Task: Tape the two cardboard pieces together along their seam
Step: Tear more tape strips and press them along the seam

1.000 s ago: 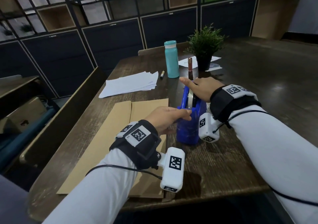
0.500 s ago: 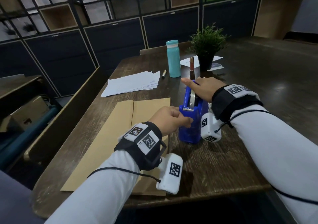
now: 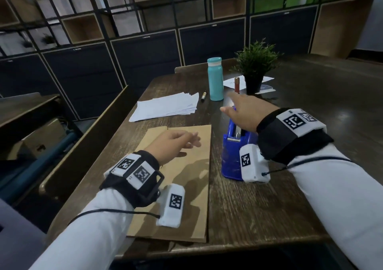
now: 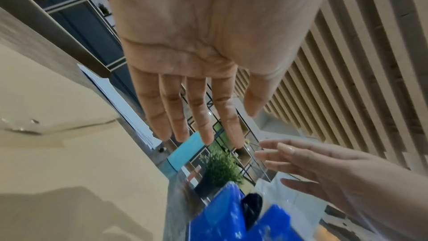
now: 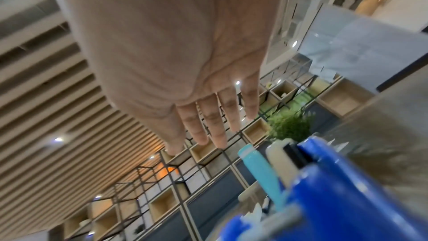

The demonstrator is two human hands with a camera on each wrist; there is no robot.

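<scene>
Two flat brown cardboard pieces (image 3: 182,178) are laid side by side on the dark wooden worktop (image 3: 259,207), with their seam (image 3: 167,129) running away from the person; only its far end can be seen, the rest being hidden under the left arm. A blue tape dispenser (image 3: 232,157) is stood just to the right of the cardboard.

The left hand (image 3: 174,145) is held above the cardboard with its fingers (image 4: 199,116) spread and nearly straight, and nothing is gripped in it. The right hand (image 3: 246,112) is held over the top of the tape dispenser, fingers extended and apart; in the right wrist view nothing is seen between them, and whether the dispenser is touched cannot be told.

No strip of tape can be made out on the seam, so the taping is judged not yet begun. The cardboard is judged to be light, thin and fairly stiff, and likely to slide on the smooth worktop, so it would best be pressed flat beside the seam rather than lifted. The dispenser is judged heavier and stable, with a toothed cutter (image 3: 234,139) at the near end; the free tape end would best be pinched there, clear of the teeth. Thin clear tape may fold onto itself if left slack.

Beyond the cardboard, a stack of white papers (image 3: 165,108), a marker (image 3: 203,96), a teal bottle (image 3: 215,79) and a small potted plant (image 3: 253,66) are seen.
</scene>
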